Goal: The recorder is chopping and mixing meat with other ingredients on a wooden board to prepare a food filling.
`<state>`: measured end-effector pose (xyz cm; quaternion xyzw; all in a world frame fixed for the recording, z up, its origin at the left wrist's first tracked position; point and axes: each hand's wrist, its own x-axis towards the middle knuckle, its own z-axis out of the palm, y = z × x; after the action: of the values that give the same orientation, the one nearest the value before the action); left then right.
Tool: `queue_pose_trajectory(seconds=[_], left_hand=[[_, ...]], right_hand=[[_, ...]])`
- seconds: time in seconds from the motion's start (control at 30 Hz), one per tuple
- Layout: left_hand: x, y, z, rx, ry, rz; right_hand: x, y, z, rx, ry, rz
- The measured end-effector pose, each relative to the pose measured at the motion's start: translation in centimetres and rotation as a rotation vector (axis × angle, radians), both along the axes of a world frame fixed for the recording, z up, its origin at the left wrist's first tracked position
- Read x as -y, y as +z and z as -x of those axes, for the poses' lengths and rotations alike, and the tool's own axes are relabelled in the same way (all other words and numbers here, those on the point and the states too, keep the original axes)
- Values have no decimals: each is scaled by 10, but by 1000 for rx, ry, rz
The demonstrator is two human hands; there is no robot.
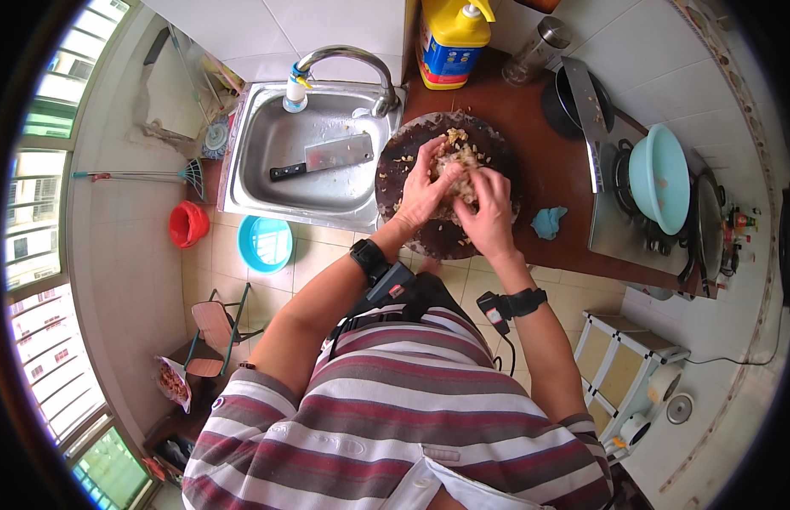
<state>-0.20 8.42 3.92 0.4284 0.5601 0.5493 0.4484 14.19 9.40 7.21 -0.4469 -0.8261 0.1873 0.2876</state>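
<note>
A round, dark wooden chopping block point(395, 191) sits at the counter edge in front of me. On it is a mound of chopped, pale brown food point(462, 172), with loose bits scattered around. My left hand point(425, 185) curves round the left side of the mound, thumb across its top. From the right, my right hand point(489, 203) presses in with bent fingers. The two hands grip the mound between them, and their fingers hide part of it. I cannot tell exactly what the food is.
Left of the block, a cleaver point(337, 155) lies in the steel sink point(248, 185) under a faucet point(350, 54). Behind stand a yellow pump jug point(454, 48) and a glass jar point(532, 54). Rightward are a blue cloth point(549, 222), another cleaver point(586, 108) across a black pot point(554, 111), and a light-blue basin point(659, 178).
</note>
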Motion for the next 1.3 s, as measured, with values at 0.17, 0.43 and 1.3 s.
queue_pose_trajectory(seconds=[0.17,0.43,1.3], left_hand=[[-1,-8,0,-288,-22,-132],[-10,-14,-7,-448,89,-29],[23,-24,21,-597,-115,-244]], right_hand=[[14,-28,-15,160,212,-167],[-36,-11,-36,-153,232,374],[1,-9,-10,140,355,-121]])
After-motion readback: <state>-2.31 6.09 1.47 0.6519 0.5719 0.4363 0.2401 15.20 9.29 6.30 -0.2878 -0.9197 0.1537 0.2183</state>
